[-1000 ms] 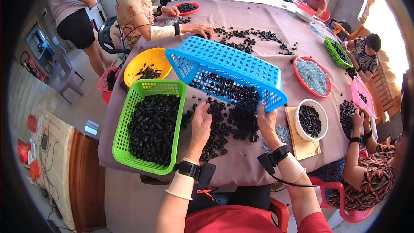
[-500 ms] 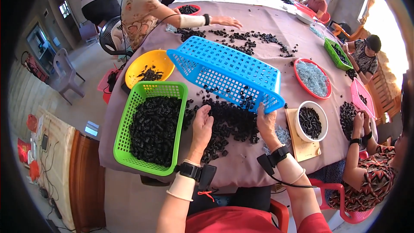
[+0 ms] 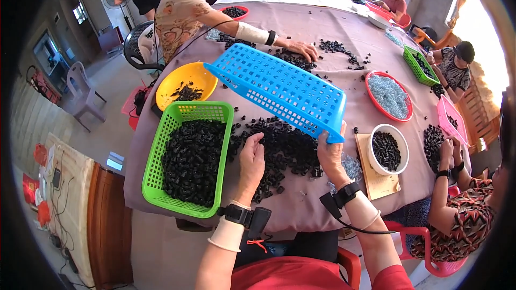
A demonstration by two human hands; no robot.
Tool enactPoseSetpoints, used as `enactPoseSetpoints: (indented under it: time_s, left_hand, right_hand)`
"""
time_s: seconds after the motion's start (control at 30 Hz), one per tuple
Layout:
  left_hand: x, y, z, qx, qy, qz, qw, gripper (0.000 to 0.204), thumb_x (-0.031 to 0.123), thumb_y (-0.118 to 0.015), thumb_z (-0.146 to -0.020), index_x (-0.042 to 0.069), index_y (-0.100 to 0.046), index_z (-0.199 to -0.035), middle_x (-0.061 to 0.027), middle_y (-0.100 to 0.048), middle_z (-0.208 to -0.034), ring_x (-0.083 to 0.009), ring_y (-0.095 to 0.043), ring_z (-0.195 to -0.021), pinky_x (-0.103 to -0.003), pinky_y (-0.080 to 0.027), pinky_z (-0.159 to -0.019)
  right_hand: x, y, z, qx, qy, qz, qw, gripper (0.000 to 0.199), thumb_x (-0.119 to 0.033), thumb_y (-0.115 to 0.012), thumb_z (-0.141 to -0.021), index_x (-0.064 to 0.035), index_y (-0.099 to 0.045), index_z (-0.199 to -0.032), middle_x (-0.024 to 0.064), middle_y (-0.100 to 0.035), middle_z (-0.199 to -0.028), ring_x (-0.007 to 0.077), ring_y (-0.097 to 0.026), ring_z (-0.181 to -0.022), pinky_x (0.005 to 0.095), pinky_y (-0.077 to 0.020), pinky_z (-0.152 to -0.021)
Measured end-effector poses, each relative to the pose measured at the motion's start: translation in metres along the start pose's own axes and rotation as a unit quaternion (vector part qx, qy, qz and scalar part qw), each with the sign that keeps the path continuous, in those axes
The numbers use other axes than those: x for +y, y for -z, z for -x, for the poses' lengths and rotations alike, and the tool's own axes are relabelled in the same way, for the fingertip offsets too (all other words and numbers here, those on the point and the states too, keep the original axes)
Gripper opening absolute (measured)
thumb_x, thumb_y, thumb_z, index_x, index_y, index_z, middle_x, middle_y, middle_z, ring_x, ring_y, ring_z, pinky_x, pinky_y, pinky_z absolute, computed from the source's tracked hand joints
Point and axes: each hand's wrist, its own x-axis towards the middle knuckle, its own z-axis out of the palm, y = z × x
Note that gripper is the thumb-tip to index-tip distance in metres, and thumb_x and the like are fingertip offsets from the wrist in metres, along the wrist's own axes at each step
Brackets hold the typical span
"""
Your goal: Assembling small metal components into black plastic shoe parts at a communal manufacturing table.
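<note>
The blue basket (image 3: 285,88) is tipped over in the middle of the frame, its holed base turned up, above a heap of small black pieces (image 3: 293,150). The right hand (image 3: 331,158) has its fingers closed on the rim at the basket's lower-right corner; the left hand (image 3: 251,164) is half open, fingers loosely curled beside the heap, with nothing visible in it, though its palm is partly hidden. The basket looks like thin plastic, probably light and fairly stiff but apt to twist from one corner; the rim at both ends should give the surest hold. The pieces look hard and likely to roll or scatter. A full green basket (image 3: 151,182) crowds the left, a white bowl (image 3: 407,151) stands at right, and a co-worker's hand (image 3: 302,51) reaches in just beyond, upper middle.
</note>
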Motion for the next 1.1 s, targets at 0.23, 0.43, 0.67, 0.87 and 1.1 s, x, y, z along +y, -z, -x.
enactPoseSetpoints:
  time_s: [0.23,0.43,0.67,0.87,1.1]
  left_hand:
    - [0.01,0.008,0.005,0.05,-0.033,-0.129,0.99,0.025,-0.002,-0.047,-0.085,-0.001,-0.055,-0.108,-0.0119,-0.059,-0.106,-0.0206,-0.057,-0.097,-0.03,-0.044,-0.086]
    - [0.012,0.021,0.007,0.088,-0.11,-0.208,0.968,0.025,-0.005,-0.046,-0.081,-0.002,-0.055,-0.104,-0.0191,-0.056,-0.11,-0.0334,-0.052,-0.107,-0.038,-0.04,-0.094]
    - [0.014,0.02,0.021,0.095,-0.141,-0.29,0.942,0.027,-0.003,-0.048,-0.08,0.0,-0.055,-0.106,-0.0181,-0.051,-0.119,-0.0335,-0.047,-0.113,-0.038,-0.036,-0.098]
    - [0.004,0.028,0.02,0.108,-0.108,-0.329,0.932,0.032,-0.002,-0.053,-0.079,0.001,-0.051,-0.111,-0.0202,-0.048,-0.121,-0.0362,-0.044,-0.114,-0.042,-0.036,-0.097]
    - [0.006,0.025,0.014,0.058,-0.099,-0.244,0.963,0.032,-0.002,-0.054,-0.078,0.001,-0.052,-0.111,-0.0198,-0.049,-0.121,-0.0356,-0.045,-0.114,-0.04,-0.036,-0.097]
  right_hand:
    - [-0.009,0.01,-0.014,0.013,0.074,0.04,0.996,0.068,0.012,-0.048,-0.071,-0.0053,-0.032,-0.135,0.0194,-0.044,-0.117,0.0353,-0.047,-0.107,0.0361,-0.0436,-0.085]
    - [0.004,0.017,-0.027,0.022,0.018,0.007,1.0,0.065,0.007,-0.047,-0.073,-0.0057,-0.032,-0.135,0.0194,-0.044,-0.116,0.0327,-0.047,-0.105,0.0378,-0.0424,-0.086]
    - [0.009,-0.004,-0.036,-0.014,-0.004,-0.02,1.0,0.063,0.005,-0.047,-0.077,-0.0111,-0.032,-0.136,0.0192,-0.044,-0.115,0.0352,-0.051,-0.101,0.0404,-0.0444,-0.084]
    - [-0.007,-0.022,-0.04,-0.055,-0.018,-0.032,0.998,0.065,0.005,-0.047,-0.075,-0.0138,-0.032,-0.135,0.0184,-0.045,-0.11,0.0372,-0.052,-0.099,0.0435,-0.0466,-0.079]
    - [0.016,0.012,-0.034,-0.083,-0.042,-0.047,0.995,0.061,0.005,-0.046,-0.075,-0.0095,-0.035,-0.134,0.0186,-0.045,-0.113,0.0359,-0.052,-0.102,0.0403,-0.0448,-0.087]
